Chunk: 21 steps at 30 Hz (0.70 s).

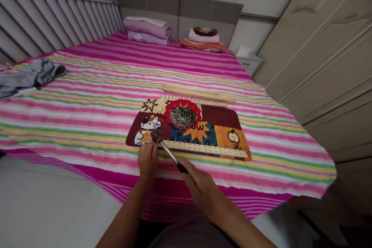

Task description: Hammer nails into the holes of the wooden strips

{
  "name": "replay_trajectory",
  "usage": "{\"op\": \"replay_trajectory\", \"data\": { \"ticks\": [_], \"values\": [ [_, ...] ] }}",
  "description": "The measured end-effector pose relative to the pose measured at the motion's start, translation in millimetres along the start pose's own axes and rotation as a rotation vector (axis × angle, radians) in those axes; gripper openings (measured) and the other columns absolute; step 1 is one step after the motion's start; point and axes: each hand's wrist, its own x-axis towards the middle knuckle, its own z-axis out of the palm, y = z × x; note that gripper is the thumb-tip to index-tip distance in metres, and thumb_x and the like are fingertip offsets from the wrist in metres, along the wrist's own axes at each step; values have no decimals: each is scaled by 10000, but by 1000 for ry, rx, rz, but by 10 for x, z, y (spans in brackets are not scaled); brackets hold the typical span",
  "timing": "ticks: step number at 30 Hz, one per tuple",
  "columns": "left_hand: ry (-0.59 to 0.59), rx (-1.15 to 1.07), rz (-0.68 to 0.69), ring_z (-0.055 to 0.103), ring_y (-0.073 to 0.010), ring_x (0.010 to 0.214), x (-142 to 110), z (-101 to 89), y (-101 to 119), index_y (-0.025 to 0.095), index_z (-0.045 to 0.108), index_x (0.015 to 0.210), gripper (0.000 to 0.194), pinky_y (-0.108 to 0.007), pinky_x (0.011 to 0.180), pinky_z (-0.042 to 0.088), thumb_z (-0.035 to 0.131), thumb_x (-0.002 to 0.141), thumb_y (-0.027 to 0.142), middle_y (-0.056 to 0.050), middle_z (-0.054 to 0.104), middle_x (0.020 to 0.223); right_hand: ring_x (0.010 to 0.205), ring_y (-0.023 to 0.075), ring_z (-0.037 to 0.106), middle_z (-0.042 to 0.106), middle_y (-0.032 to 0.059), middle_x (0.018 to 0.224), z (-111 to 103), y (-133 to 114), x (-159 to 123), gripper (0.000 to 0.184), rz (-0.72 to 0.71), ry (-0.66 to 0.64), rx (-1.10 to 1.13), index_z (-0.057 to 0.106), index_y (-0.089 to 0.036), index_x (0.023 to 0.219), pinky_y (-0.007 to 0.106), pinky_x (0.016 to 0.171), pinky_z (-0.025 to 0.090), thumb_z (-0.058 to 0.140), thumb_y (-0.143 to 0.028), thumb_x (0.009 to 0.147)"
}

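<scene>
My right hand (202, 186) is wrapped round the black grip of a hammer (170, 152), whose shaft is silver. The hammer's dark head is over the left end of a pale wooden strip (203, 148), close to my left fingertips. Several nails stand upright along this strip, and small holes run along its right part. My left hand (148, 161) is closed in a pinch at the strip's left end; what the fingers hold is too small or hidden. Behind the strip, a red scalloped bowl (167, 113) holds a pile of loose nails (183, 117). Both rest on a patterned mat (223, 118).
Behind the bowl lie a wooden strip with upright nails (200, 101) and plain wooden strips (188, 91). A striped cloth (95, 112) covers the bed. Grey clothing (31, 75) lies at left; folded bedding (148, 31) is at the headboard. A wardrobe (325, 66) stands at right.
</scene>
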Motion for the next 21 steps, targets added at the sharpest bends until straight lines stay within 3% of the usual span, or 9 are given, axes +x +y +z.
{"op": "replay_trajectory", "data": {
  "ticks": [3,5,8,11,16,19,21],
  "values": [
    [-13,7,-10,515,-190,740,7,-7,-4,214,590,745,198,-304,705,389,456,857,307,-44,585,721,972,163,638,678,42,1126,-36,-23,-6,413,13,-9,11,508,-263,1337,304,876,489,402,-239,938],
    [-16,-5,-10,533,-192,779,14,-14,5,212,606,775,198,-308,744,403,461,856,320,-48,609,755,935,163,638,686,44,1050,-91,-65,-44,422,-6,43,23,492,-265,1358,300,840,500,409,-274,944],
    [-7,-25,-21,549,-192,803,23,-21,27,209,618,800,209,-310,772,416,469,851,346,-53,636,795,656,121,591,633,3,754,-178,-85,-148,434,5,126,95,483,-250,1373,236,631,497,408,-321,951],
    [-10,-37,-53,554,-196,805,37,-27,46,212,620,802,215,-317,775,426,472,840,363,-55,643,807,467,78,439,505,-47,599,-226,12,-298,451,114,210,232,490,-224,1364,188,442,376,425,-378,946],
    [-51,-67,-118,575,-216,845,62,-76,108,220,632,832,258,-347,801,445,490,790,431,-65,657,859,409,59,385,497,-64,607,-376,310,-563,540,338,531,421,501,-208,1322,175,364,308,546,-472,853],
    [-52,-61,-186,581,-236,839,59,-158,145,211,632,857,322,-391,808,461,499,752,485,-70,646,869,355,63,352,441,-106,512,-619,523,-673,570,409,736,446,509,-191,1241,175,325,291,636,-461,755],
    [-44,-30,-261,575,-256,814,64,-225,144,211,622,841,329,-444,819,468,541,707,501,-54,618,802,311,67,316,372,-139,432,-813,690,-723,476,456,846,458,522,-194,1117,176,300,270,649,-432,724]
  ]
}}
